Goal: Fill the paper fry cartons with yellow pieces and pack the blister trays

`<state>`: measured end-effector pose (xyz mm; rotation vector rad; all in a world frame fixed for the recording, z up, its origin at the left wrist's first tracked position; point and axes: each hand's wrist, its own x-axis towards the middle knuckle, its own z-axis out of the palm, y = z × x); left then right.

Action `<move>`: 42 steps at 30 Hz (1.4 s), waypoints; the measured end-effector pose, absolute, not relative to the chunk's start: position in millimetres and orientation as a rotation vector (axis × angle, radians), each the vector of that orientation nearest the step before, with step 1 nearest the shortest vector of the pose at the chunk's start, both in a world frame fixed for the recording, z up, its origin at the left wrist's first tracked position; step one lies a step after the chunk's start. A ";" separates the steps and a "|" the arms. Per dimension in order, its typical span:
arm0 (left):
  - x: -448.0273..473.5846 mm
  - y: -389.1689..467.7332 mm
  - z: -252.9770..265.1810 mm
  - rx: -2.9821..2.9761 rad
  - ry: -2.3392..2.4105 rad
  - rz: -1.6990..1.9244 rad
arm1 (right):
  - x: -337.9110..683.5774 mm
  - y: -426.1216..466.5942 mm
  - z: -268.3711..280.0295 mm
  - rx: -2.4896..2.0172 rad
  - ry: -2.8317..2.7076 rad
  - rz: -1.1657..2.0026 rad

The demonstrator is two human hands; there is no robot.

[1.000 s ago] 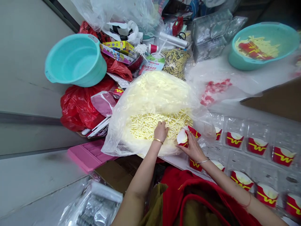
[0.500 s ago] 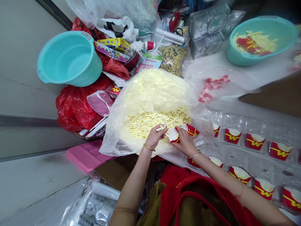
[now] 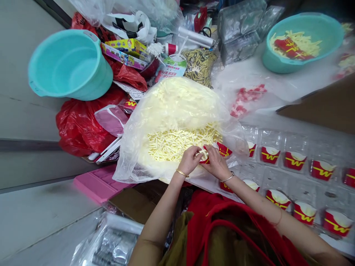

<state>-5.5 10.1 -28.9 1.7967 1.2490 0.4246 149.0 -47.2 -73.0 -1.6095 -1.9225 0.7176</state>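
My right hand (image 3: 217, 161) is closed around a small red and white fry carton (image 3: 206, 161), its mouth facing left. My left hand (image 3: 191, 159) is at that mouth, fingers pinched on a few pale fry-shaped sticks (image 3: 202, 152), partly hidden by the fingers. Under and behind both hands lies a large clear plastic bag (image 3: 126, 162), opened out and full of loose pale yellow sticks (image 3: 172, 144). More red cartons (image 3: 224, 149) with yellow marks lie against the right hand's far side.
To the right, clear plastic trays (image 3: 295, 142) hold several red cartons (image 3: 295, 161). A turquoise basin (image 3: 69, 66) stands at left on red bags (image 3: 83, 125); another basin (image 3: 288, 65) with sticks and cartons is at far right. A pink board (image 3: 97, 183) lies at lower left.
My left hand has moved right, bringing the sticks from beside the carton to its mouth. My right hand still holds the carton. The whole view has shifted slightly.
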 end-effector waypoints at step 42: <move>-28.9 25.6 -26.3 0.342 1.069 0.908 | 148.1 -47.3 -79.6 -1.606 -1.773 0.772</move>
